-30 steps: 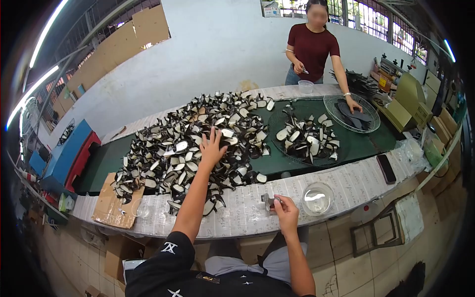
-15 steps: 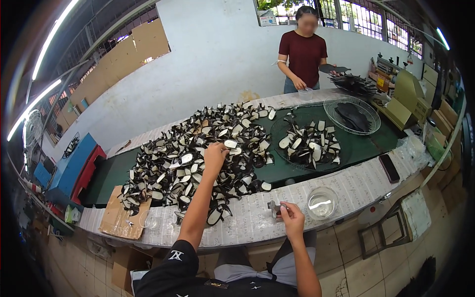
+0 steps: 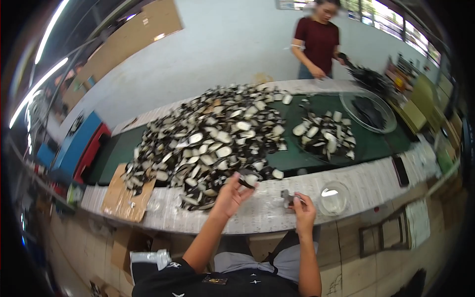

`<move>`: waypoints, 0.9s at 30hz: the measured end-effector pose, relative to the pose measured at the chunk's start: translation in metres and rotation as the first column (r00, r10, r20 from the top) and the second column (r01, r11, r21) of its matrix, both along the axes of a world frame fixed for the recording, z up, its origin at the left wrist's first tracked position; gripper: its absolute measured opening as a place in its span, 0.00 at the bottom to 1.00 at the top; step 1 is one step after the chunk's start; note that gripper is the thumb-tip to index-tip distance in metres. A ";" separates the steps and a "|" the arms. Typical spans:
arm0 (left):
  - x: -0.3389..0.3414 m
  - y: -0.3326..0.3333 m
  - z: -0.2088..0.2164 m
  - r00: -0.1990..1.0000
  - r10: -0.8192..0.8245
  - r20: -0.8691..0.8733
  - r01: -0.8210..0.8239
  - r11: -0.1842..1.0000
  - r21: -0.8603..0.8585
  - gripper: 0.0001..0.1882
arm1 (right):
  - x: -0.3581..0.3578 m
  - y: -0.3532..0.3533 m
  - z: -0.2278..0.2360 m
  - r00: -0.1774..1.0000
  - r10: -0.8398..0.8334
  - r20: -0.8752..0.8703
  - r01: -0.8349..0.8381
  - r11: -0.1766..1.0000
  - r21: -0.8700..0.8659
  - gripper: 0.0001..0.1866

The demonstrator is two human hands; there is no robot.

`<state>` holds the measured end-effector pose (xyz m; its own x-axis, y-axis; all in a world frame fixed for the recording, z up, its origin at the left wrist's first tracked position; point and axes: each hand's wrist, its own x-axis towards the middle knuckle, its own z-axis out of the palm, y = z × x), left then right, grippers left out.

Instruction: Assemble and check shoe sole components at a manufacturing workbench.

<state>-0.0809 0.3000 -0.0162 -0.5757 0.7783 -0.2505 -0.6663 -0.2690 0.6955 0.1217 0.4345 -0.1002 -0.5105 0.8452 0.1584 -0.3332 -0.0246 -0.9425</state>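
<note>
My left hand (image 3: 230,199) is over the near ledge, at the front of a large pile (image 3: 208,143) of small black pieces with pale oval faces. Between its thumb and fingers is one such black-and-white piece (image 3: 250,179), held tilted above the ledge. To the right, my right hand (image 3: 305,209) pinches a small grey metal-looking object (image 3: 287,197); blur hides its exact kind. That object and the black-and-white piece are apart. A round clear dish (image 3: 333,199) stands just right of my right hand.
A smaller heap (image 3: 326,136) of the same pieces lies on the green belt (image 3: 282,161). Beyond are a wire basket (image 3: 388,129) with dark flat pieces and a co-worker (image 3: 317,44). A phone (image 3: 401,171) lies right; cardboard (image 3: 123,200) lies left. A stool (image 3: 396,227) stands below.
My left hand has come back from the pile toward the near ledge with a black-and-white piece. My right hand keeps its grey object. The co-worker's dark flat piece has moved lower, beside the stack.
</note>
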 end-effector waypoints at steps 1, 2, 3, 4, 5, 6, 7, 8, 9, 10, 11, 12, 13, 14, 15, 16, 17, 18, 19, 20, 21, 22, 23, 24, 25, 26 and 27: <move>0.010 -0.009 -0.015 0.999 -0.039 0.014 0.039 0.999 0.028 0.18 | 0.001 -0.001 0.002 0.999 -0.044 0.016 0.044 0.999 -0.007 0.13; 0.019 -0.019 -0.030 0.998 -0.065 0.022 0.063 0.996 0.058 0.18 | 0.000 -0.003 0.004 0.997 -0.073 0.031 0.073 0.997 -0.012 0.13; 0.029 -0.024 -0.049 0.993 -0.078 0.085 0.073 0.996 0.056 0.16 | 0.002 -0.003 0.004 0.995 -0.081 0.056 0.082 0.997 -0.008 0.14; 0.038 -0.028 -0.063 0.985 -0.088 0.147 0.080 0.995 0.059 0.15 | 0.006 -0.004 0.003 0.993 -0.085 0.080 0.086 0.996 -0.004 0.14; 0.052 -0.033 -0.060 0.970 -0.106 0.220 0.096 0.994 0.055 0.14 | 0.009 -0.003 -0.001 0.989 -0.107 0.105 0.106 0.994 0.016 0.15; 0.065 -0.036 -0.056 0.948 -0.130 0.292 0.119 0.991 0.057 0.12 | 0.014 -0.002 -0.005 0.983 -0.134 0.128 0.131 0.991 0.037 0.15; 0.068 -0.040 -0.067 0.933 -0.151 0.326 0.138 0.989 0.061 0.11 | 0.014 0.001 -0.012 0.979 -0.126 0.160 0.124 0.992 0.023 0.14; 0.075 -0.045 -0.075 0.926 -0.183 0.332 0.168 0.983 0.072 0.10 | 0.017 0.001 -0.015 0.978 -0.129 0.165 0.129 0.992 0.014 0.14; 0.081 -0.049 -0.087 0.906 -0.193 0.377 0.155 0.980 0.129 0.10 | 0.017 -0.002 -0.013 0.983 -0.068 0.168 0.065 0.998 0.021 0.14; 0.085 -0.053 -0.098 0.882 -0.212 0.421 0.145 0.972 0.186 0.10 | 0.020 -0.004 -0.010 0.995 -0.057 0.076 0.062 0.996 -0.069 0.15; 0.089 -0.055 -0.094 0.872 -0.231 0.432 0.163 0.968 0.189 0.13 | 0.023 -0.005 -0.005 0.997 -0.078 -0.012 0.075 0.984 -0.163 0.16; 0.092 -0.058 -0.086 0.874 -0.207 0.440 0.135 0.973 0.190 0.13 | 0.024 -0.008 0.003 0.999 -0.051 -0.002 0.049 0.985 -0.163 0.16; 0.094 -0.060 -0.078 0.878 -0.213 0.429 0.144 0.972 0.187 0.15 | 0.028 -0.014 0.011 0.999 -0.034 -0.003 0.033 0.986 -0.163 0.17; 0.095 -0.060 -0.071 0.878 -0.233 0.419 0.169 0.968 0.184 0.17 | 0.036 -0.020 0.018 0.999 -0.033 -0.001 0.033 0.986 -0.163 0.17; 0.094 -0.060 -0.070 0.898 -0.235 0.372 0.179 0.967 0.179 0.20 | 0.040 -0.026 0.026 1.000 -0.015 0.012 0.017 0.986 -0.163 0.18; 0.092 -0.060 -0.075 0.913 -0.250 0.322 0.199 0.963 0.183 0.22 | 0.043 -0.033 0.033 0.999 -0.027 0.035 0.033 0.985 -0.168 0.18; 0.091 -0.059 -0.073 0.928 -0.249 0.277 0.212 0.964 0.159 0.23 | 0.046 -0.041 0.043 0.992 -0.050 0.113 0.059 0.995 -0.079 0.17; 0.088 -0.059 -0.069 0.937 -0.257 0.235 0.230 0.964 0.134 0.24 | 0.048 -0.050 0.051 0.977 -0.083 0.196 0.084 0.996 0.008 0.17; 0.086 -0.061 -0.069 0.950 -0.251 0.185 0.229 0.964 0.133 0.24 | 0.049 -0.060 0.059 0.957 -0.124 0.264 0.089 0.986 0.142 0.15; 0.083 -0.062 -0.068 0.958 -0.251 0.135 0.233 0.963 0.138 0.25 | 0.048 -0.067 0.064 0.954 -0.129 0.270 0.056 0.964 0.261 0.14; 0.082 -0.062 -0.060 0.964 -0.244 0.101 0.230 0.964 0.134 0.23 | 0.048 -0.067 0.064 0.934 -0.195 0.299 0.024 0.871 0.491 0.12; 0.080 -0.066 -0.051 0.971 -0.230 0.060 0.221 0.967 0.128 0.21 | 0.043 -0.077 0.080 0.934 -0.141 0.327 -0.034 0.880 0.475 0.12; 0.080 -0.068 -0.045 0.968 -0.237 0.077 0.229 0.968 0.104 0.21 | 0.040 -0.085 0.089 0.926 -0.160 0.343 -0.042 0.857 0.513 0.11; 0.080 -0.069 -0.039 0.969 -0.231 0.084 0.225 0.971 0.079 0.22 | 0.037 -0.091 0.096 0.902 -0.204 0.380 -0.059 0.814 0.578 0.11; 0.082 -0.068 -0.035 0.958 -0.266 0.102 0.258 0.962 0.087 0.22 | 0.037 -0.095 0.096 0.898 -0.229 0.377 -0.040 0.809 0.587 0.11; 0.084 -0.067 -0.033 0.966 -0.248 0.070 0.241 0.966 0.091 0.22 | 0.038 -0.098 0.094 0.895 -0.249 0.370 -0.023 0.804 0.595 0.12; 0.086 -0.065 -0.032 0.974 -0.222 0.035 0.218 0.971 0.095 0.22 | 0.041 -0.101 0.095 0.884 -0.272 0.381 -0.010 0.803 0.596 0.12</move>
